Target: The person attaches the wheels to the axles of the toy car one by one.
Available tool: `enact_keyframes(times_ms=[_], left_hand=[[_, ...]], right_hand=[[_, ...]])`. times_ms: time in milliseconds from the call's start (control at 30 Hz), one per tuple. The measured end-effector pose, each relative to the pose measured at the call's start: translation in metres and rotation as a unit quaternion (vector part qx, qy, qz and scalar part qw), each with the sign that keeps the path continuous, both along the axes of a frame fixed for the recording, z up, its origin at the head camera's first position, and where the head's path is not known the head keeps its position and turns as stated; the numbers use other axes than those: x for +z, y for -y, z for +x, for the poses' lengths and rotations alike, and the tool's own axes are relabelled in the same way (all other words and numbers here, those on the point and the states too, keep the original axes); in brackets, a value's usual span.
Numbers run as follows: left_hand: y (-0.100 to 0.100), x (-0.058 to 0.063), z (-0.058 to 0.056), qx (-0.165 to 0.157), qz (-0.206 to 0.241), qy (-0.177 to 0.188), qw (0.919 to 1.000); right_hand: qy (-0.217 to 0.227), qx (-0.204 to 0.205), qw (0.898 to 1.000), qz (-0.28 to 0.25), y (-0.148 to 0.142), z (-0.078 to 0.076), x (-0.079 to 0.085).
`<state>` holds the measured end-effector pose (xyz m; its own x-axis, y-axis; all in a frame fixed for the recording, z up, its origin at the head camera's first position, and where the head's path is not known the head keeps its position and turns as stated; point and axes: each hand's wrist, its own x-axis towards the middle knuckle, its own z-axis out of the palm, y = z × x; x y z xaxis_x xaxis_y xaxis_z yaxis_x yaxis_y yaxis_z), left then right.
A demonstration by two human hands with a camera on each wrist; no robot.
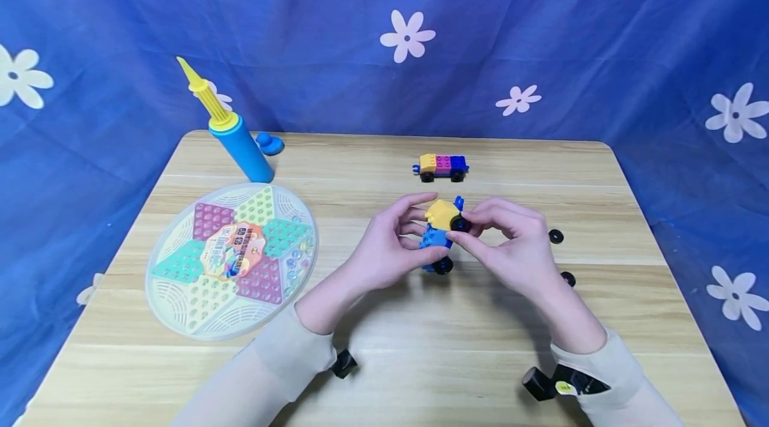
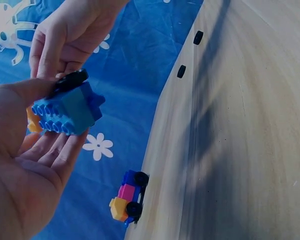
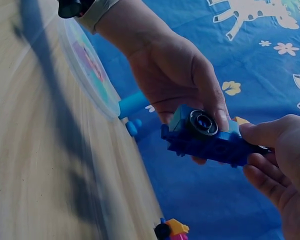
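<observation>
A toy car of blue building bricks (image 1: 434,237) with a yellow brick (image 1: 441,215) at one end is held up over the table, tilted. My left hand (image 1: 383,247) grips its blue part, thumb on the near side and fingers behind. At the yellow end, my right hand (image 1: 518,247) pinches a black wheel (image 1: 460,223) between thumb and fingers, against the car's side. Another wheel (image 3: 204,122) sits on the blue end, near the left thumb. From the left wrist, studs show on the light blue brick (image 2: 75,112). The right fingers partly cover the yellow end.
Two loose black wheels (image 1: 556,236) lie right of the right hand. Behind the hands stands a second toy car (image 1: 443,165), yellow, pink and blue. At left are a round Chinese checkers board (image 1: 231,327), a blue-and-yellow hand pump (image 1: 243,150) and a small blue piece (image 1: 270,144).
</observation>
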<state>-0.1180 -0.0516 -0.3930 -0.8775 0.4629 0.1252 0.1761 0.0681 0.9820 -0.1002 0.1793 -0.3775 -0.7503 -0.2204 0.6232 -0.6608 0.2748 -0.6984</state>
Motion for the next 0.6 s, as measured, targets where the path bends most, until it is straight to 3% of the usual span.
enact_keyframes(times_ms=[367, 500, 600], left_hand=[[0.005, 0.000, -0.001, 0.012, -0.036, -0.033, 0.9988], [0.006, -0.002, -0.002, 0.015, -0.057, -0.054, 0.9968], [0.007, -0.002, -0.002, 0.013, -0.071, -0.073, 0.9947]], right_hand=[[-0.005, -0.006, 1.000, -0.003, -0.007, 0.002, -0.001], [0.019, -0.003, 1.000, -0.008, -0.012, 0.002, 0.003], [0.056, 0.000, 0.998, 0.018, -0.015, 0.001, 0.006]])
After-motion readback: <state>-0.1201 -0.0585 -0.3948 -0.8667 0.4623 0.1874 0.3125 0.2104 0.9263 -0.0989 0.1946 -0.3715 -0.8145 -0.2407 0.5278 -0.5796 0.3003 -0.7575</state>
